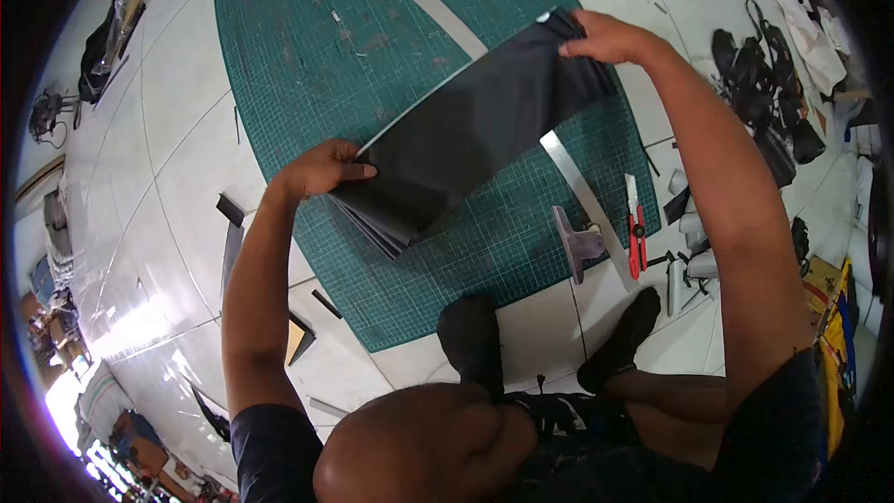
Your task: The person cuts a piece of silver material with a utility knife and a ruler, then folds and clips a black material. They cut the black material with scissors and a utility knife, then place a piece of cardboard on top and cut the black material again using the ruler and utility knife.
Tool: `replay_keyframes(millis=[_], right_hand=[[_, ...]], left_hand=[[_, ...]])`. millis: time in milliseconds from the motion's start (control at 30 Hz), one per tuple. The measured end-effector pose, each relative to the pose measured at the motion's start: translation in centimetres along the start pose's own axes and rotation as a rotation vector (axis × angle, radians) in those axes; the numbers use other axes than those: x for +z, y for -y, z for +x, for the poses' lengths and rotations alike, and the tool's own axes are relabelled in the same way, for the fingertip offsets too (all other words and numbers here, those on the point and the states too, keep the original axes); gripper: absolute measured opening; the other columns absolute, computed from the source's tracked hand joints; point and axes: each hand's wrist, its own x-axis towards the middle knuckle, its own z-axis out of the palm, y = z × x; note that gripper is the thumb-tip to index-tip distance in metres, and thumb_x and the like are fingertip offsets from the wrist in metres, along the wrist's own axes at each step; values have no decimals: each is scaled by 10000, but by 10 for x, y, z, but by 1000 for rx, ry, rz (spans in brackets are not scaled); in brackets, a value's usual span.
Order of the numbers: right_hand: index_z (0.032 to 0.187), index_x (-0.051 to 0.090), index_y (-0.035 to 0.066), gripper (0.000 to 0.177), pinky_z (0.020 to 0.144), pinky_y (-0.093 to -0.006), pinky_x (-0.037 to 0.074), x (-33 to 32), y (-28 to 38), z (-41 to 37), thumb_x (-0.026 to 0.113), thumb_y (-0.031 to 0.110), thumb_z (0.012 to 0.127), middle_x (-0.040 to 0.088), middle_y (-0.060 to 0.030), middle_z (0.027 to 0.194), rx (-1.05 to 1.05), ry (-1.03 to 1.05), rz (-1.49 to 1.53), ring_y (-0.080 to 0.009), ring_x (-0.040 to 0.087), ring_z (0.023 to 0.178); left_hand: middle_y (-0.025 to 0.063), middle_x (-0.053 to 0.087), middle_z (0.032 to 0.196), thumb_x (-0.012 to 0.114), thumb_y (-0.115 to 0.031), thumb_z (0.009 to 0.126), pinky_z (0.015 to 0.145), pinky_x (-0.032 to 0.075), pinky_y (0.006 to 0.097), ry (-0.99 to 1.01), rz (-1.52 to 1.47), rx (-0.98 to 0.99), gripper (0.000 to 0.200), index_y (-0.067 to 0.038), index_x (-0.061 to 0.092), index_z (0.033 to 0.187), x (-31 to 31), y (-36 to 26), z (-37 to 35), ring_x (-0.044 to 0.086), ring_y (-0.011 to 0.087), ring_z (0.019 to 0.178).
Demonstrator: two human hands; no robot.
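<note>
A white tiled floor (168, 130) is covered by a green gridded cutting mat (307, 56). Over the mat, a stack of dark grey flexible sheets (466, 130) is held tilted. It is judged light, soft and rather slippery, best taken at both short ends. The lower end is pinched by the left hand (321, 168) and the upper end is gripped by the right hand (610, 37). A long steel ruler (577, 186) and a red utility knife (636, 242) are seen nearby.

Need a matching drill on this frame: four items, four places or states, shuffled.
1. stack of dark grey sheets
2. long steel ruler
3. red-handled utility knife
4. grey metal clip

A. just right of the ruler's near end
B. gripped by left hand and right hand
C. runs under the sheets
D. on the green cutting mat, just left of the ruler's near end

Pairs: 1-B, 2-C, 3-A, 4-D
</note>
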Motion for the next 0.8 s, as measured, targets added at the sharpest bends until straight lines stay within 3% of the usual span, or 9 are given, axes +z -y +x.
replay_keyframes(millis=[133, 233, 300, 367, 433, 533, 633, 733, 800], right_hand=[[1463, 490, 48, 795, 1040, -443, 499, 33, 13, -26, 753, 514, 875, 548, -228, 1429, -145, -598, -141, -335, 570, 1296], [1369, 568, 79, 647, 939, -430, 532, 39, 46, -92, 744, 486, 898, 623, -175, 1261, -247, -811, 73, -314, 630, 1148], [1254, 617, 72, 519, 839, -407, 537, 75, 67, -142, 741, 442, 912, 630, -131, 1107, -179, -708, 312, -291, 640, 1014], [1200, 634, 55, 466, 810, -397, 534, 119, 84, -191, 752, 400, 907, 628, -104, 1060, -85, -389, 418, -283, 635, 990], [1222, 611, 39, 487, 804, -409, 534, 148, 102, -236, 748, 388, 911, 614, -141, 1085, -159, -258, 282, -285, 644, 950], [1250, 573, 29, 512, 787, -409, 539, 162, 89, -274, 738, 384, 920, 581, -196, 1123, -142, -388, 4, -298, 644, 942], [1280, 526, 12, 531, 783, -426, 542, 170, 55, -295, 709, 382, 946, 539, -240, 1159, 39, -317, -17, -332, 633, 962], [1286, 498, -17, 515, 808, -452, 546, 182, 49, -298, 672, 357, 978, 519, -232, 1157, 265, -95, 216, -361, 611, 1006], [1279, 489, -30, 479, 816, -467, 549, 186, 58, -299, 641, 330, 1002, 516, -242, 1182, 318, -130, 283, -373, 614, 1016]], left_hand=[[70, 752, 943, 733, -256, 931, 810, 528, 338, 81, -215, 40, 299, -6, 732, 1095, 3, 11, 2, 684, 185, 814], [72, 753, 960, 731, -237, 933, 832, 524, 343, 94, -231, 10, 294, 2, 731, 1103, 2, 9, 3, 679, 179, 843], [73, 756, 973, 728, -215, 932, 849, 524, 349, 70, -168, 6, 276, 2, 732, 1103, 2, 5, -1, 680, 174, 856], [63, 754, 965, 726, -195, 932, 848, 520, 336, 53, -140, 28, 260, 6, 735, 1098, 0, 5, 2, 675, 157, 864], [41, 746, 934, 725, -177, 931, 830, 512, 304, 49, -163, 49, 246, 14, 740, 1087, 2, 20, 10, 664, 127, 867], [45, 748, 937, 727, -168, 933, 805, 523, 290, 46, -164, 14, 226, 11, 740, 1071, 4, 1, 1, 670, 121, 831], [49, 750, 940, 737, -179, 932, 787, 530, 284, 61, -235, 13, 244, 13, 733, 1082, 2, 7, 2, 673, 115, 807], [48, 751, 945, 743, -189, 934, 775, 531, 283, 76, -260, 44, 261, 13, 726, 1098, 6, 15, 2, 674, 111, 800], [44, 751, 944, 743, -193, 936, 770, 530, 281, 82, -260, 66, 260, 9, 725, 1099, 4, 15, 7, 674, 108, 798]])
